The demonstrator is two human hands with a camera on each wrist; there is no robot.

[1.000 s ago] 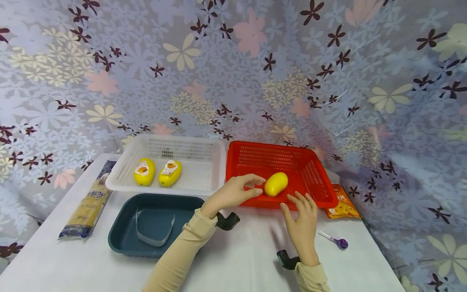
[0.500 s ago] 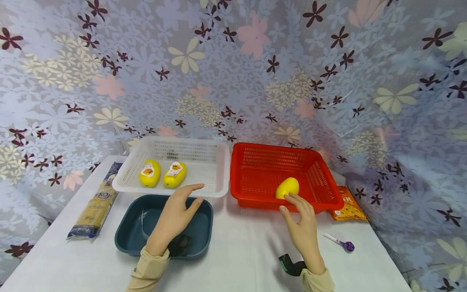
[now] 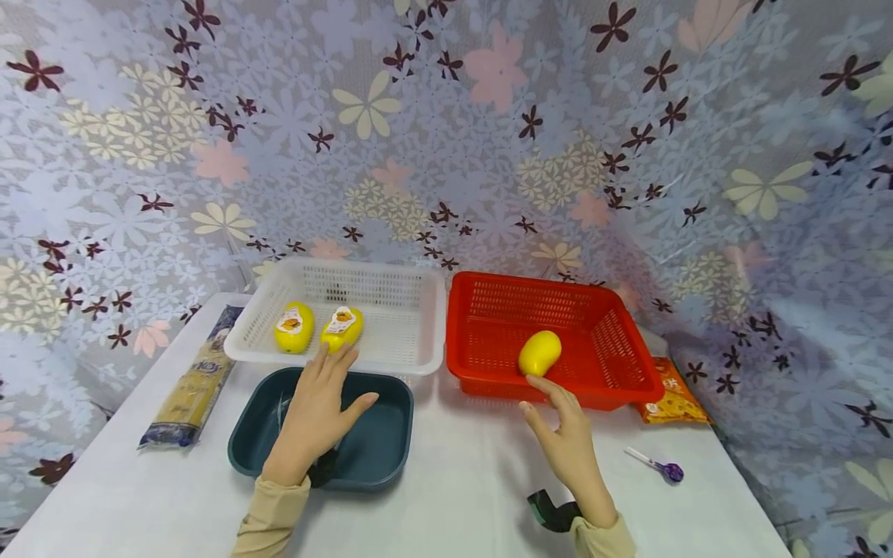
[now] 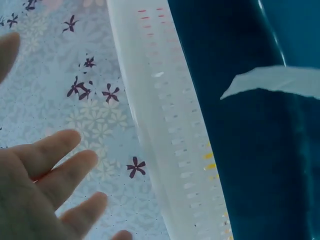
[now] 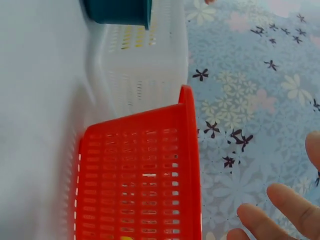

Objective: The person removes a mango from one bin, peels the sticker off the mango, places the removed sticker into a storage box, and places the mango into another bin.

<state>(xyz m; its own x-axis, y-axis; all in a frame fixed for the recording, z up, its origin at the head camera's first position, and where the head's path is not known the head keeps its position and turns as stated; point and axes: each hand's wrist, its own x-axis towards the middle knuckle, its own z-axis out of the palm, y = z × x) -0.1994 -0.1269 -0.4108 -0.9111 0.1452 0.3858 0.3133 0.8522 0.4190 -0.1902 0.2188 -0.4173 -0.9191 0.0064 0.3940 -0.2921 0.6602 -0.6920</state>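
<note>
My left hand [image 3: 312, 415] hovers over the dark teal tray [image 3: 380, 442], fingers spread and pointing at the white basket [image 3: 398, 337]. Its fingertips overlap the lower edge of a labelled yellow mango [image 3: 346, 324] in the head view. Another labelled mango [image 3: 294, 329] lies to the left in the same basket. My right hand [image 3: 568, 446] is in front of the red basket [image 3: 481, 341], fingers loosely bent and holding nothing. Just beyond its fingertips, a yellow mango [image 3: 540, 353] rests inside the red basket, no label showing. Both wrist views show the fingers apart, with nothing between them.
A pasta packet [image 3: 191, 387] lies left of the tray. Inside the tray is a clear curved strip [image 4: 280, 80]. An orange snack bag [image 3: 673, 397] sits right of the red basket, with a purple lollipop [image 3: 670, 471] in front. Flowered cloth [image 3: 446, 139] hangs behind.
My left hand has moved from beside the mango at the red basket leftward over the teal tray, then forward to the white basket. The right hand stays at the red basket's front.
</note>
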